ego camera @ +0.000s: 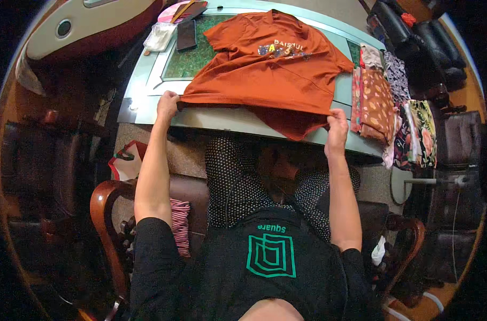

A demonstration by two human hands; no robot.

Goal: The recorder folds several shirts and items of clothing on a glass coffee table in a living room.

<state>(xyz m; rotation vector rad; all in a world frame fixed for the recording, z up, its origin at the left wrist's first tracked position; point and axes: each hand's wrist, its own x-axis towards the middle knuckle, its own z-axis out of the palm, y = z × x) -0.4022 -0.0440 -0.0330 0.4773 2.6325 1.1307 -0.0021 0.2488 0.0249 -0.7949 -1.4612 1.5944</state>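
Observation:
An orange-red short-sleeved T-shirt (263, 80) lies spread on the glass-topped table (191, 118), its printed front facing up and its neck at the far side. My left hand (168, 105) pinches the left end of the bottom hem at the table's near edge. At the hem's right end, my right hand (337, 124) grips the cloth with bent fingers. The front hem is stretched between both hands. Below it, part of the shirt's back layer sags over the near table edge. Wrinkles run across the shirt's lower half.
Folded patterned cloths (375, 104) are stacked at the table's right end, with floral fabric (424, 132) beside them. A dark phone (186, 35), a white packet (160, 37) and a pink round item (175, 12) lie at the far left. Wooden chair arms (107, 208) flank me.

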